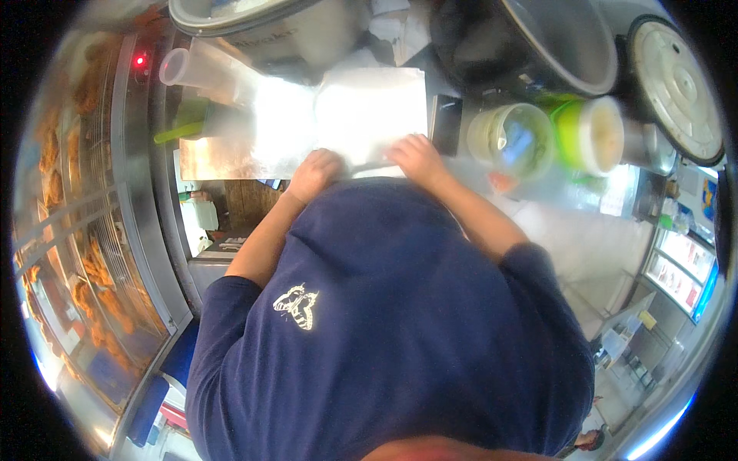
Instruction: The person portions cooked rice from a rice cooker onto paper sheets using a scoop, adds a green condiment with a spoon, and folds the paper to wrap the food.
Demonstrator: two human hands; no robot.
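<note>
White sheets of paper lie on the metal counter in front of me, very bright in the glare. My left hand rests at their near left side, fingers bent; whether it grips anything is unclear. At the near right part of the paper is my right hand, its fingertips on or just above the sheet. Between the hands runs a greyish edge or fold close to my dark blue shirt. Just right of the paper lies a dark flat object.
Right of the hands stand a clear tub and a green-and-white tub. Behind are a large rice cooker or pot, a black pot and a round lid. A clear plastic cup and a glass cabinet of fried food are left.
</note>
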